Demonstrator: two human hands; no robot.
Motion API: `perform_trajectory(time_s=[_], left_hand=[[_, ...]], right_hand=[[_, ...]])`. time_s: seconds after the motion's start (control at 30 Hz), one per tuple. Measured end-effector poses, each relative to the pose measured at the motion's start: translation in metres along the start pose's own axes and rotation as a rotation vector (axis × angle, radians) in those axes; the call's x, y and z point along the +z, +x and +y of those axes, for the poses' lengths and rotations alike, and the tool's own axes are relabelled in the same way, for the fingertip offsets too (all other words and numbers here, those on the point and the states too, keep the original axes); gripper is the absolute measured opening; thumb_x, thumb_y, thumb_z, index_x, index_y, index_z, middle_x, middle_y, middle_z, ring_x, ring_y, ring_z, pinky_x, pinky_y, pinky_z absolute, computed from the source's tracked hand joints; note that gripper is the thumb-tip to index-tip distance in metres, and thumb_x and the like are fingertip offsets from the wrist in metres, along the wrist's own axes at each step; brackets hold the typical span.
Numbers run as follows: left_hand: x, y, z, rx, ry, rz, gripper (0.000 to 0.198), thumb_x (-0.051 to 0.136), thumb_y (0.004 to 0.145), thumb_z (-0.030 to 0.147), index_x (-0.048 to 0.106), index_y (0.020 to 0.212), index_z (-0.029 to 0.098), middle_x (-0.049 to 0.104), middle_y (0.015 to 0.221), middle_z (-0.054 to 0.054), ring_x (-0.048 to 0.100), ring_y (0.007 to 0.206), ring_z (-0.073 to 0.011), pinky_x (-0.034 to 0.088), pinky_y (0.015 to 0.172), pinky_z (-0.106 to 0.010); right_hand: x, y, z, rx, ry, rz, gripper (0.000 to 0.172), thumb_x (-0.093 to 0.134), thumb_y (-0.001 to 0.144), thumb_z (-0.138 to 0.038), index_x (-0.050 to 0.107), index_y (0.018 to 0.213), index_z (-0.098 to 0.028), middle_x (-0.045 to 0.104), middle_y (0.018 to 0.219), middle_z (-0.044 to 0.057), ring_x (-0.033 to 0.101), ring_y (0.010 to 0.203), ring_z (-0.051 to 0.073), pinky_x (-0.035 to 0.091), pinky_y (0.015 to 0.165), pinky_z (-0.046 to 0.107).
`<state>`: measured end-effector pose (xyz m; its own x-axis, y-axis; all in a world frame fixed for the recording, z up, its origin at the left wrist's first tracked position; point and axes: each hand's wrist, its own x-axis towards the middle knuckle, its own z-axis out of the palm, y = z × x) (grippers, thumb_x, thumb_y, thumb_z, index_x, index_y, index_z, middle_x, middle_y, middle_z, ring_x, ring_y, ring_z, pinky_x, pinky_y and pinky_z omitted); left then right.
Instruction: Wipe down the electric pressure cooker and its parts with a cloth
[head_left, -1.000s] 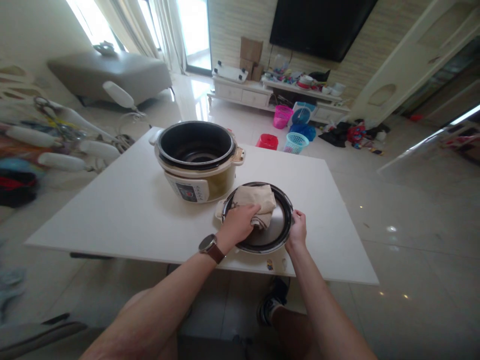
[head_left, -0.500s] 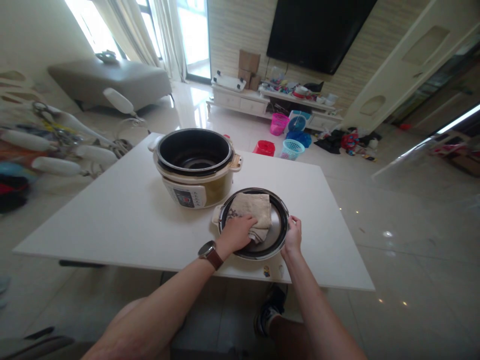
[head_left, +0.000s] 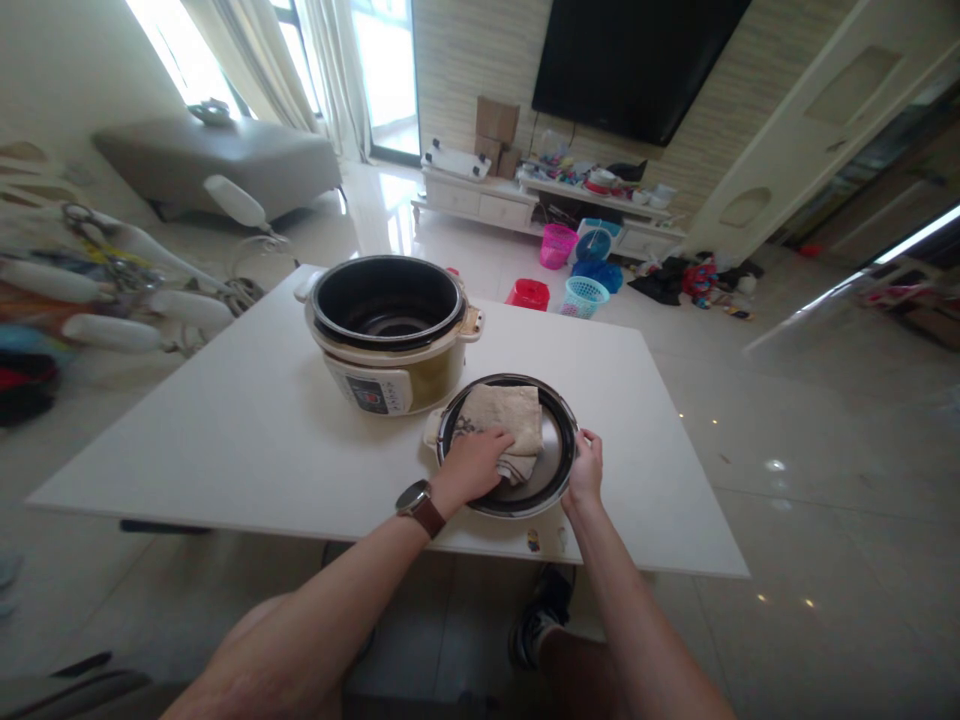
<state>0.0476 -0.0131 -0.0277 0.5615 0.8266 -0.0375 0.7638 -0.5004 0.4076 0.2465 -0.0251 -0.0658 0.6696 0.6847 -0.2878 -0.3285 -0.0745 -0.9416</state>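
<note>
A round pressure cooker lid (head_left: pixel 556 470) lies with its inner side up near the table's front edge, its metal plate ringed by a dark seal. On the plate is a folded beige cloth (head_left: pixel 517 412) with a dark pattern. My left hand (head_left: pixel 477 466), a watch on its wrist, is closed on the cloth and presses it to the left part of the lid. My right hand (head_left: pixel 586 468) grips the lid's right rim; some of its fingers are hidden beneath. Behind and to the left stands the lidless electric pressure cooker (head_left: pixel 442 380), a dark pot inside it.
The white table (head_left: pixel 225 430) carries the cooker and lid, with small stickers (head_left: pixel 533 541) by its front edge. Beyond it on the floor are a red bucket (head_left: pixel 529 294) and a light-blue basket (head_left: pixel 585 297). White rounded chair-like parts (head_left: pixel 112 332) flank the left side.
</note>
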Motion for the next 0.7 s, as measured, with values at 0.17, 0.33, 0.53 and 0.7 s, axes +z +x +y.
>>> perform_trajectory(time_s=[0.17,0.33,0.53,0.7], left_hand=[[0.002,-0.001,0.0,-0.009,0.018,0.006,0.05,0.056,0.085,0.007,0.069,0.129,0.024,0.073,0.128,-0.01,0.074,0.107,-0.0302,0.058,0.09,-0.041],[0.005,-0.003,0.007,-0.051,-0.006,0.048,0.045,0.054,0.089,0.007,0.07,0.127,0.025,0.075,0.127,-0.01,0.075,0.109,-0.0302,0.057,0.092,-0.041],[0.009,-0.008,0.025,0.032,-0.048,0.011,0.034,0.059,0.088,0.011,0.071,0.117,0.024,0.078,0.116,-0.01,0.075,0.106,-0.031,0.057,0.091,-0.04],[0.011,-0.014,0.035,0.146,-0.072,-0.05,0.028,0.059,0.088,0.013,0.071,0.111,0.024,0.08,0.109,-0.011,0.076,0.103,-0.0322,0.057,0.091,-0.041]], right_hand=[[0.0,0.0,0.0,-0.004,-0.015,0.009,0.044,0.073,0.07,-0.05,0.056,0.104,-0.026,0.065,0.078,-0.006,0.058,0.071,0.015,0.043,0.063,0.025],[-0.002,0.002,0.002,-0.013,-0.015,0.011,0.042,0.073,0.071,-0.049,0.059,0.103,-0.026,0.065,0.079,-0.006,0.059,0.072,0.015,0.044,0.064,0.025],[-0.002,0.004,0.005,-0.036,-0.009,0.003,0.042,0.073,0.071,-0.05,0.058,0.101,-0.026,0.065,0.082,-0.006,0.059,0.075,0.015,0.046,0.067,0.026],[-0.003,0.004,0.005,-0.065,-0.024,-0.006,0.043,0.073,0.069,-0.051,0.059,0.101,-0.026,0.066,0.085,-0.006,0.062,0.08,0.016,0.048,0.071,0.027]])
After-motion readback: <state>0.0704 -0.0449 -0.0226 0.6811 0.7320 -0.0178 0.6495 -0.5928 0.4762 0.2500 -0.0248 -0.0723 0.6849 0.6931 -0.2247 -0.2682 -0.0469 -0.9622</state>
